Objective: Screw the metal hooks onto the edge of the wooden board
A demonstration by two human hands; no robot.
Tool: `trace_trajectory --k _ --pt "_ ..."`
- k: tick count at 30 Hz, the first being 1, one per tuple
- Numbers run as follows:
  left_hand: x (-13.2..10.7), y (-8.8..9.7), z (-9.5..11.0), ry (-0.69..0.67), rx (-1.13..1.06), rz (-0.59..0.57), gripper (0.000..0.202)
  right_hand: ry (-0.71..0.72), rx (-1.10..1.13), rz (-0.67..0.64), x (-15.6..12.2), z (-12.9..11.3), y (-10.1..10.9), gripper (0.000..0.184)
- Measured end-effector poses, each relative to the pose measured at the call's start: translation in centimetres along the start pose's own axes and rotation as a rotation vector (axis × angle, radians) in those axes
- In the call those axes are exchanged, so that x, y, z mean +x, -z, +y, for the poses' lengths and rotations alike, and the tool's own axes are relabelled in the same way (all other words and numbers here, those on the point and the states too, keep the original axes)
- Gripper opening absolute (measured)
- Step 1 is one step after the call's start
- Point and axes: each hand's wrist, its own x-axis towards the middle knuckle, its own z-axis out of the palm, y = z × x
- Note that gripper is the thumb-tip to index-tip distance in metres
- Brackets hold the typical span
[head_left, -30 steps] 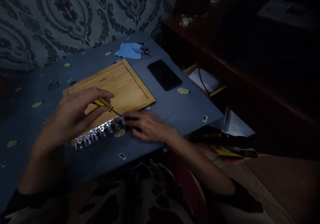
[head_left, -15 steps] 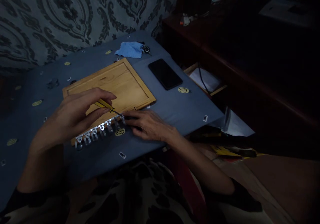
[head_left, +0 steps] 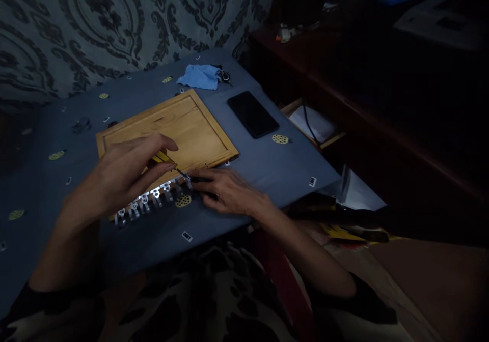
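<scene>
My left hand (head_left: 118, 176) pinches a small yellow-handled screwdriver (head_left: 165, 159), whose dark tip points down at the right end of a metal hook rail (head_left: 153, 199). The rail lies along the near edge of a wooden board (head_left: 191, 128) on the blue cloth. My right hand (head_left: 225, 192) rests flat-knuckled on the cloth at the rail's right end, its fingers curled against the rail and the board's corner. What the fingertips press on is too dark to make out.
A black phone (head_left: 252, 114) lies right of the board. A light blue rag (head_left: 198, 76) with keys sits at the far edge. The blue table cloth (head_left: 267, 174) ends near my lap. Dark shelves, an open drawer (head_left: 313, 123) and papers stand to the right.
My left hand has turned slightly around the screwdriver, with the fingers shifting up and right. The right hand has stayed at the rail's end.
</scene>
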Motion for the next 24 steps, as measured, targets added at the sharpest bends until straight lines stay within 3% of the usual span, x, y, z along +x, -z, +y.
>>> trace_trajectory --k 3,9,13,16,19,22,24 --pt "-0.2 0.3 0.0 -0.032 0.037 -0.009 0.026 0.004 0.005 0.002 0.0 0.1 -0.1 0.032" --pt "-0.1 -0.1 -0.3 -0.052 0.015 0.111 0.030 -0.003 0.003 -0.007 0.1 0.0 0.1 0.033" --pt "0.2 -0.9 -0.5 -0.092 -0.062 0.172 0.038 -0.004 0.013 -0.022 0.1 -0.1 0.2 0.034" --pt "0.7 -2.0 0.2 -0.081 -0.084 0.279 0.029 0.004 0.029 -0.010 0.1 -0.1 0.2 0.034" --pt "1.1 -3.6 1.4 0.025 -0.394 0.365 0.014 0.011 0.045 0.009 0.1 0.0 0.1 0.034" --pt "1.3 -5.0 2.3 0.087 -0.808 0.462 0.014 0.005 0.044 0.005 0.1 0.0 0.0 0.034" --pt "1.5 -5.7 2.6 0.128 -0.962 0.513 0.017 0.002 0.041 -0.002 0.1 0.0 0.0 0.035"
